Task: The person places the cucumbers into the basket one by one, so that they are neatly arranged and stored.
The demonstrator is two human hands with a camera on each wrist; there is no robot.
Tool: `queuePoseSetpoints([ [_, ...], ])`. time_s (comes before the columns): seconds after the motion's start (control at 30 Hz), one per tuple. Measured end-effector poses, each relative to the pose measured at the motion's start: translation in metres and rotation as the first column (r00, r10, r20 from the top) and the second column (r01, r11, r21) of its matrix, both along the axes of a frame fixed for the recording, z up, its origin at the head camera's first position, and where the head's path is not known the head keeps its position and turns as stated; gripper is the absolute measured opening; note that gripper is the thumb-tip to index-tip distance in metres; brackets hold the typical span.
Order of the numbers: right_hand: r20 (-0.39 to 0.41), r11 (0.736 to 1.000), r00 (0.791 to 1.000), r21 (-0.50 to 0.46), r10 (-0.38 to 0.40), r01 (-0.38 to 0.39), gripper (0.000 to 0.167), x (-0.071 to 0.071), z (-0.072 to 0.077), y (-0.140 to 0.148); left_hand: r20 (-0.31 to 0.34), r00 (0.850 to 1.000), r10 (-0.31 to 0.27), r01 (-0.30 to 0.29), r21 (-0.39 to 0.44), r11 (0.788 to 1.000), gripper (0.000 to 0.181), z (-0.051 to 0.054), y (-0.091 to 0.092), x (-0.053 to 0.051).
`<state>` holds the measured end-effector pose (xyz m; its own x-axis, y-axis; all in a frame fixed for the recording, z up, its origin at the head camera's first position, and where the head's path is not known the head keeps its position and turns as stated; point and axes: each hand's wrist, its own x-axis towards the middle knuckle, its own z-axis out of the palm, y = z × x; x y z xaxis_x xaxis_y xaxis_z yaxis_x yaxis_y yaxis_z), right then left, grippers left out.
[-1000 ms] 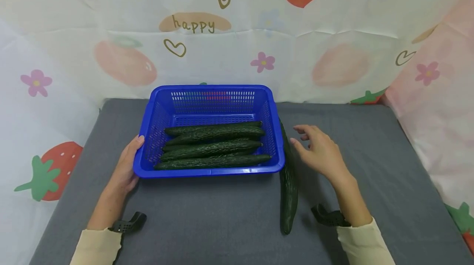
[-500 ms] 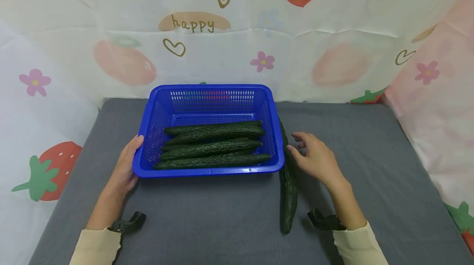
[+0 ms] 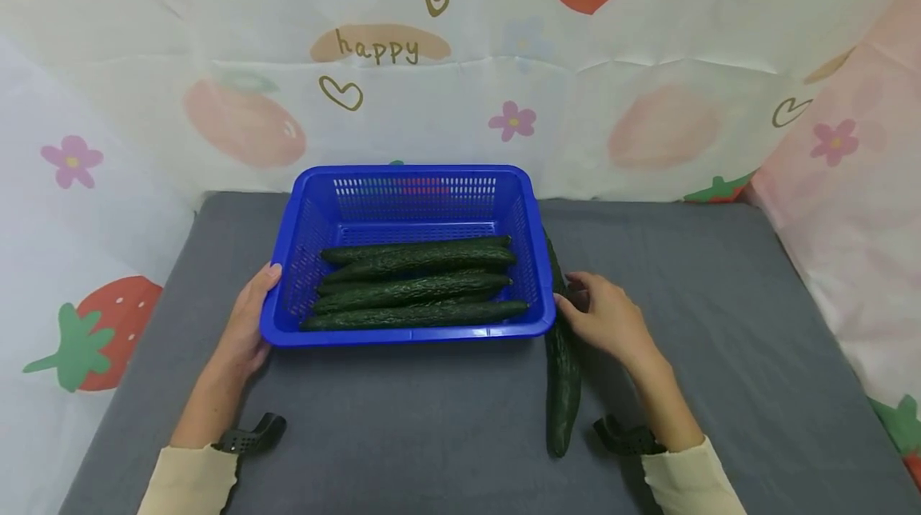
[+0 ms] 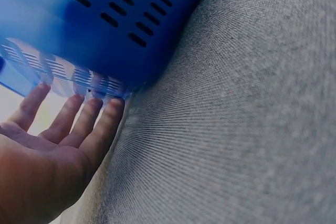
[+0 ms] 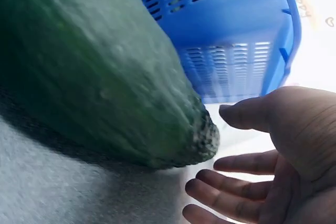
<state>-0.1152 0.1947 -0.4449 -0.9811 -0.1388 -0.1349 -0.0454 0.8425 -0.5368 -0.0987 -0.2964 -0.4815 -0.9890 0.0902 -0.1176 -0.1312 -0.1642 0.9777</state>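
In the head view, my left hand (image 3: 245, 319) holds the left side of a blue plastic basket (image 3: 412, 333), thumb at the rim. The left wrist view shows several fingers (image 4: 107, 124) extended against its slotted outer wall. Several dark green cucumbers (image 3: 413, 289) lie crosswise in the basket's front half. One more cucumber (image 3: 563, 395) lies lengthwise on the cloth by the basket's right side, its far end partly covered by the rim. My right hand (image 3: 612, 319) hovers at this cucumber, thumb and fingers parted; the right wrist view shows nothing gripped between them.
Grey cloth (image 3: 417, 435) covers the table around the basket. Behind it hangs a white curtain (image 3: 460, 115) printed with strawberries, flowers and hearts. A dark band (image 3: 252, 433) sits on each wrist.
My right hand has moved down and slightly left, closer to the loose cucumber. The left hand, the basket and the cucumbers stay where they were.
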Motion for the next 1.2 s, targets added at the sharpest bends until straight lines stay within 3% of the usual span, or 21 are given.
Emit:
queuePoseSetpoints([
  [0.3, 0.041, 0.998, 0.999, 0.053, -0.032, 0.030, 0.061, -0.004, -0.006, -0.005, -0.013, 1.000, 0.006, -0.006, 0.015, 1.000, 0.038, -0.001, 0.000, -0.002],
  [0.57, 0.098, 0.996, 0.993, 0.057, -0.072, 0.066, 0.063, 0.000, -0.009, -0.007, 0.009, 1.000, -0.016, 0.016, -0.032, 0.999, 0.063, -0.002, -0.001, -0.001],
  [1.0, 0.133, 0.991, 0.985, 0.088, -0.114, 0.103, 0.050, 0.005, -0.002, -0.007, -0.001, 1.000, 0.016, -0.016, 0.007, 1.000, 0.036, -0.003, 0.001, 0.000],
  [1.2, 0.076, 0.988, 0.991, 0.119, -0.111, 0.101, 0.043, 0.012, 0.004, -0.015, -0.009, 1.000, 0.003, -0.003, 0.008, 1.000, 0.037, -0.002, 0.000, -0.001],
])
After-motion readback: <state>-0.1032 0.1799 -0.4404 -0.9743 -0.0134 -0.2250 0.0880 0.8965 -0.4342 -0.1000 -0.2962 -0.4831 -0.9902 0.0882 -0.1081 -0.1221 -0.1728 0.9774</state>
